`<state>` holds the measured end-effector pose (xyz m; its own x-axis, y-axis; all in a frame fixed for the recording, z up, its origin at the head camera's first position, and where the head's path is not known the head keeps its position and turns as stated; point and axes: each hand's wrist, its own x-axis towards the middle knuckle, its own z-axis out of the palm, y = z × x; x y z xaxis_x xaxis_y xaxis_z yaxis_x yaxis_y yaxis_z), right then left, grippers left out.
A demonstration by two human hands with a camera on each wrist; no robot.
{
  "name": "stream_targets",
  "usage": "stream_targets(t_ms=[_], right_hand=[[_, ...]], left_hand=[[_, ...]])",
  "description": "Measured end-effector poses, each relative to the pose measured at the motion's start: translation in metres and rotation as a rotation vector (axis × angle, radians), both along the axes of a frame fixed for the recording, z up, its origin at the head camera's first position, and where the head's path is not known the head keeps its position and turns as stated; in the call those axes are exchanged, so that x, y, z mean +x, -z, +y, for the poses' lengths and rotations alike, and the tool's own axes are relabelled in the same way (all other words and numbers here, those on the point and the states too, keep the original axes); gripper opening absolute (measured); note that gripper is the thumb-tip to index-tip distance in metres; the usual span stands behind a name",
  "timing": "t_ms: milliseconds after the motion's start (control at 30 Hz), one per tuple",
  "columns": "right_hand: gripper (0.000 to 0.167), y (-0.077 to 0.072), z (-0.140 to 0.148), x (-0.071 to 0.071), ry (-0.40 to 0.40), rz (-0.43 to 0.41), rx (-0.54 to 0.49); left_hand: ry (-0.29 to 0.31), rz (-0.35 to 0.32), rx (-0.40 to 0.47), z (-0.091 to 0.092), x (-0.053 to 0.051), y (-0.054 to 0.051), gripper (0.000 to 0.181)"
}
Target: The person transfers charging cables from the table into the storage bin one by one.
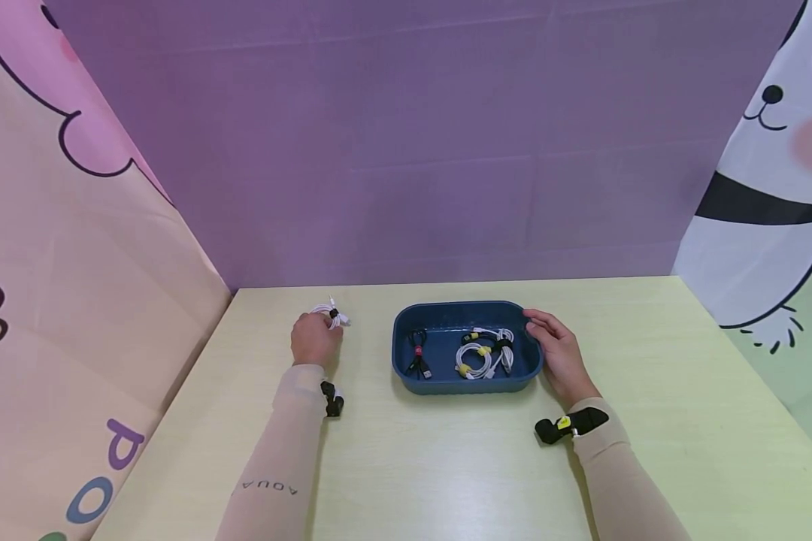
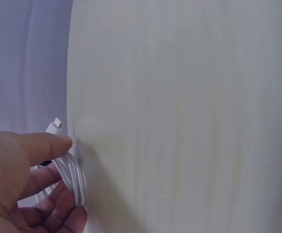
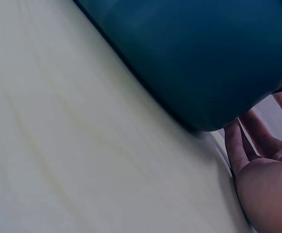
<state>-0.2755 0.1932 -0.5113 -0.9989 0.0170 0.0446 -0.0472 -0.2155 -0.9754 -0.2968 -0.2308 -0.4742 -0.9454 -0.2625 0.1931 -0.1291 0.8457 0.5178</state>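
Note:
My left hand (image 1: 314, 340) pinches a coiled white cable (image 1: 338, 318) above the table's left side. In the left wrist view, thumb and fingers close round the white loops, and a pale plug end sticks out past the thumb. A black tie wraps the coil. My right hand (image 1: 560, 359) touches the right end of a blue plastic bin (image 1: 460, 387), its fingers lightly bent along the rim and outer wall. Inside the bin lie a black cable (image 1: 417, 353) with a red tie at the left and white cables (image 1: 474, 362) with yellow and black ties at the right.
The bin stands on a pale wooden table (image 1: 440, 458), right of my left hand. A purple backdrop (image 1: 406, 150) rises behind the table's far edge. Printed cloths hang at the left (image 1: 108, 248) and right (image 1: 758, 248).

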Motion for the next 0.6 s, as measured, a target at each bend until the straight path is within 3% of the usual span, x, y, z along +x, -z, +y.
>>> stream_targets(t_ms=[367,600], right_hand=[[0.043,-0.0012,-0.0002,0.0016,-0.006,-0.018,0.013],[0.044,-0.0006,0.0013,0.0009,-0.007,-0.011,0.009]], left_hand=[[0.012,-0.014,0.078,-0.0049,0.0043,-0.0014,0.021],[-0.001,0.014,0.113,-0.0066,0.0060,0.0028,0.022]])
